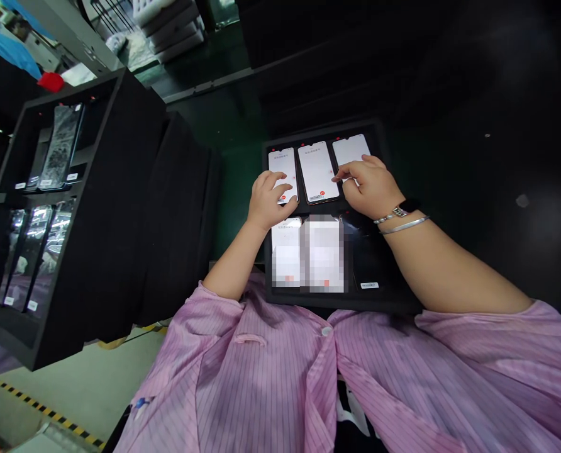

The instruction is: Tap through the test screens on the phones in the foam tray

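I saw my left hand (267,198), loosely curled, resting on the far-left phone (283,165) in the black tray (387,296). My right hand (368,185), forefinger out, touched its far-middle phone (316,170).

A black tray (309,301) holds two rows of three phones on the dark bench, and both hands work over its far row. The left hand (266,198) rests its curled fingers on the lit phone at the tray's far left (283,168), while the right hand (368,185), watch and bangle at the wrist, lies across the far-right phone (351,150) with one fingertip on the right edge of the far-middle phone (316,171). In the tray's near row two screens glow and the right-hand phone (368,264) is dark; well left of the tray stands a black rack (105,189) with dark phones upright in it.
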A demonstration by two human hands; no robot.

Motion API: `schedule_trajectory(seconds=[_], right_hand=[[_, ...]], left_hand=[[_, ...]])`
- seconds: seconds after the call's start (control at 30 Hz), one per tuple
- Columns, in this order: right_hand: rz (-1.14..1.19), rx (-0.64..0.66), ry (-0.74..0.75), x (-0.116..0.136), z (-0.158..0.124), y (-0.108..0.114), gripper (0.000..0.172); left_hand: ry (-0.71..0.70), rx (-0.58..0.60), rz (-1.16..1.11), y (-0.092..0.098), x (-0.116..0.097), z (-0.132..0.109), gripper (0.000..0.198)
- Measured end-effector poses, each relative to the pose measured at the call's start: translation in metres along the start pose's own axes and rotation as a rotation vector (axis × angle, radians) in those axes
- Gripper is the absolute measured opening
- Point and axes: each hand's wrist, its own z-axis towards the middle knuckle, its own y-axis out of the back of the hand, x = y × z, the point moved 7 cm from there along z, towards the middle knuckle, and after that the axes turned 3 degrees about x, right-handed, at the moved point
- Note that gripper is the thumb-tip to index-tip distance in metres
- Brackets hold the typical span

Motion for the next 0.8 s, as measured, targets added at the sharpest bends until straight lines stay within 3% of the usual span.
schedule_trajectory(seconds=[0.23,0.43,0.6,0.7,0.8], right_hand=[[-0.012,0.009,-0.023,-0.001,0.002,0.0,0.03],[-0.027,0.105,-0.035,0.002,0.0,-0.002,0.032],[-0.09,-0.229,-0.255,-0.012,-0.014,0.047,0.029],[-0.161,-0.178,-0.452,-0.025,-0.025,0.058,0.025],[-0.169,-0.098,-0.517,-0.019,-0.035,0.059,0.023]], left_hand=[[0.021,0.022,-0.018,0.0,0.001,0.002,0.03],[0.063,0.09,0.005,-0.002,-0.001,0.002,0.028],[0.047,0.109,-0.001,-0.004,-0.003,0.003,0.03],[0.073,0.117,0.015,-0.005,-0.001,0.006,0.027],[0.109,0.158,0.067,-0.002,-0.007,0.003,0.028]])
